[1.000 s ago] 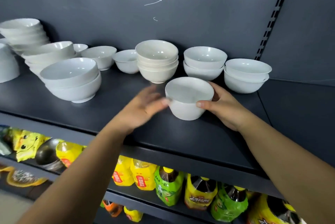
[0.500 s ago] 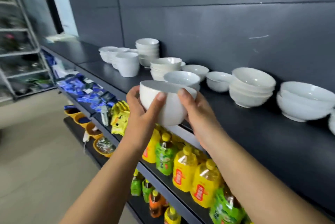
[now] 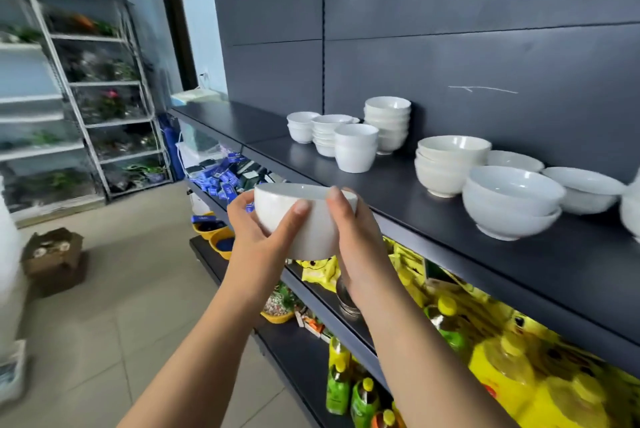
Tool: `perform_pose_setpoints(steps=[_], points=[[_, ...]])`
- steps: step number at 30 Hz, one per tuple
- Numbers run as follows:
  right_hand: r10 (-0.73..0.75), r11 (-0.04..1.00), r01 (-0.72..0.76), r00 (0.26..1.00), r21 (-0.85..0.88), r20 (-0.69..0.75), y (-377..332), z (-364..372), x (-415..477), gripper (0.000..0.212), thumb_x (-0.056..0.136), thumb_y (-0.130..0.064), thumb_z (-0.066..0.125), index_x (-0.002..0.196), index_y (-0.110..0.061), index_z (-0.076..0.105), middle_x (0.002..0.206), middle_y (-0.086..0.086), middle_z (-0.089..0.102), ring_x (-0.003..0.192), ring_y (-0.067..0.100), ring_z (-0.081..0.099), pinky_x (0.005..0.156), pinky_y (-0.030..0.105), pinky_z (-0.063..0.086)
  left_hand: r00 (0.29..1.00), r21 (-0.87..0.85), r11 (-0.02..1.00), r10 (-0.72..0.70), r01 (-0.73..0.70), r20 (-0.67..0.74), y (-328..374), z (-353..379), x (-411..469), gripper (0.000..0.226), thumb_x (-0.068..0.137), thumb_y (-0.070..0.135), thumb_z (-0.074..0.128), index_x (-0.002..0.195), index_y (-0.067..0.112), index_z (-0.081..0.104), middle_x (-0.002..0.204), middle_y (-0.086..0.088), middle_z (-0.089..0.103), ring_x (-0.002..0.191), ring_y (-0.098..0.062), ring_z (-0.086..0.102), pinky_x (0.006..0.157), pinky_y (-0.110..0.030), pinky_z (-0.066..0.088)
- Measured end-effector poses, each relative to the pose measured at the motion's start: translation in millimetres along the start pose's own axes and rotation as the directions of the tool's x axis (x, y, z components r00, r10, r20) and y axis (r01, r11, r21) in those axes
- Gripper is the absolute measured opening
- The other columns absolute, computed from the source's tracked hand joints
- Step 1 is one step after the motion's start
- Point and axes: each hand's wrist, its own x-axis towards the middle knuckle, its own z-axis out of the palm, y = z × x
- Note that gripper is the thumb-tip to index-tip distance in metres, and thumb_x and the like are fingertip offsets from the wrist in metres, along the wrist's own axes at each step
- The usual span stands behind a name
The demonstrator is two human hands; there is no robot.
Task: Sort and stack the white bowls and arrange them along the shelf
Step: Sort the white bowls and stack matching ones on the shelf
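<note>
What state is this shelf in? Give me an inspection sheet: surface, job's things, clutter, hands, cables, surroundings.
Surface: dark shelf, bowls standing along it, front strip bare.
Job's things: held bowl, upright, off the shelf in front of its edge; tall stack at the back; wide nested bowls further right; other stacks and single bowls around them.
Clutter: pale flat item at the shelf's far end, too blurred to identify.
Hands: left hand and right hand both grip the held bowl, thumbs on its near side.
Cables: nothing seen.
Surroundings: bottles on the lower shelves; metal rack with plants; cardboard box on the floor.
</note>
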Motion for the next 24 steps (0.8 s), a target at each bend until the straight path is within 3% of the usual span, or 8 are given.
perform_pose_setpoints(steps=[4,9,12,14,16,18,20,24], points=[[-0.008,0.999,0.008,1.000,-0.033,0.000,12.9,17.4,31.2,0.045,0.064,-0.056,0.067,0.094,-0.024,0.056,0.086,-0.006,0.065,0.068,0.000,0.063,0.060,0.019,0.049,0.999,-0.001,0.999,-0.033,0.033,0.026,-12.4,-17.2,35.3,0.070,0.068,0.058,0.065,0.116,0.025,0.027,0.096,0.014,0.049,0.082,0.005,0.051,0.059,-0.003,0.043],[-0.029,0.998,0.028,0.999,-0.054,-0.028,29.6,22.3,88.5,0.054,0.065,-0.055,0.053,0.109,-0.024,0.049,0.098,-0.005,0.062,0.082,0.004,0.063,0.074,0.026,0.050,0.990,0.061,0.995,0.068,-0.076,0.127,-39.3,-17.6,100.8,0.069,0.067,0.054,0.061,0.119,0.012,0.047,0.098,0.005,0.059,0.077,0.006,0.056,0.064,-0.008,0.043],[-0.087,0.995,0.083,0.994,-0.057,-0.065,35.8,18.6,133.3,0.058,0.066,-0.054,0.055,0.117,-0.027,0.046,0.111,-0.004,0.061,0.099,0.010,0.061,0.086,0.032,0.050,0.965,0.039,0.991,0.112,-0.125,0.237,-54.5,-5.3,145.8,0.066,0.066,0.060,0.059,0.117,0.019,0.051,0.111,-0.002,0.063,0.097,-0.007,0.060,0.077,-0.021,0.048],[-0.130,0.990,0.124,0.988,-0.070,-0.089,32.4,16.5,159.7,0.065,0.065,-0.056,0.059,0.122,-0.031,0.042,0.114,-0.009,0.059,0.104,0.007,0.059,0.090,0.032,0.048,0.945,-0.002,0.990,0.132,-0.138,0.299,-55.2,3.9,174.1,0.062,0.071,0.052,0.059,0.122,0.017,0.049,0.116,-0.004,0.061,0.099,-0.006,0.059,0.077,-0.020,0.048],[-0.167,0.984,0.158,0.979,-0.084,-0.115,30.3,13.8,200.7,0.070,0.066,-0.055,0.066,0.126,-0.031,0.039,0.112,-0.013,0.056,0.098,-0.003,0.058,0.086,0.023,0.047,0.919,-0.054,0.987,0.160,-0.150,0.361,-61.7,16.7,215.0,0.062,0.074,0.048,0.060,0.126,0.017,0.045,0.120,-0.003,0.059,0.102,-0.005,0.058,0.082,-0.022,0.050],[-0.219,0.973,0.208,0.968,-0.098,-0.120,20.8,9.7,212.1,0.056,0.078,-0.044,0.063,0.125,-0.026,0.039,0.107,-0.013,0.055,0.087,-0.011,0.057,0.077,0.011,0.046,0.902,-0.087,0.987,0.158,-0.135,0.402,-55.1,23.8,229.0,0.064,0.070,0.052,0.059,0.124,0.021,0.045,0.118,0.000,0.059,0.103,-0.007,0.058,0.086,-0.030,0.050],[-0.263,0.959,0.238,0.950,-0.153,-0.167,13.6,4.1,243.5,0.054,0.086,-0.037,0.058,0.133,-0.023,0.035,0.119,-0.009,0.051,0.096,-0.006,0.052,0.074,0.004,0.042,0.888,-0.078,0.984,0.175,-0.157,0.426,-57.1,36.1,262.1,0.064,0.068,0.054,0.058,0.123,0.023,0.046,0.114,0.003,0.060,0.100,-0.006,0.059,0.083,-0.028,0.050],[-0.326,0.927,0.251,0.907,-0.280,-0.267,5.5,-13.7,295.8,0.063,0.086,-0.048,0.048,0.140,-0.022,0.030,0.121,-0.013,0.041,0.090,-0.012,0.044,0.064,-0.006,0.035,0.849,-0.079,0.977,0.212,-0.199,0.485,-67.9,66.0,315.1,0.056,0.073,0.053,0.058,0.119,0.023,0.050,0.116,0.002,0.062,0.109,-0.015,0.057,0.093,-0.032,0.048]])
